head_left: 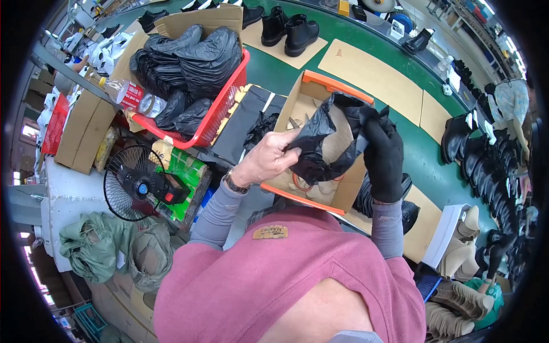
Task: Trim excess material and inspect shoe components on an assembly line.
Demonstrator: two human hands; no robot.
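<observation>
A crumpled black plastic bag [311, 151] is stretched between my two hands above an orange-edged cardboard box. Bare, with a watch on the wrist, my left hand [269, 157] pinches the bag's left edge between thumb and fingers. On the other side, my right hand [384, 157], in a black glove, is closed on the bag's upper right part. A smooth tan curved piece [338, 137] shows within the bag's opening; its full shape is hidden. Below, the box [353, 188] holds pale flat pieces, an orange ring and what looks like scissor handles, partly covered.
A red basket [237, 91] with stacked black-wrapped items and a plastic bottle [128, 94] stands at left. A small fan [134, 183] sits nearer me. Black boots [300, 34] stand on the green bench [400, 134] beyond. Many black shoes [477, 157] line the right.
</observation>
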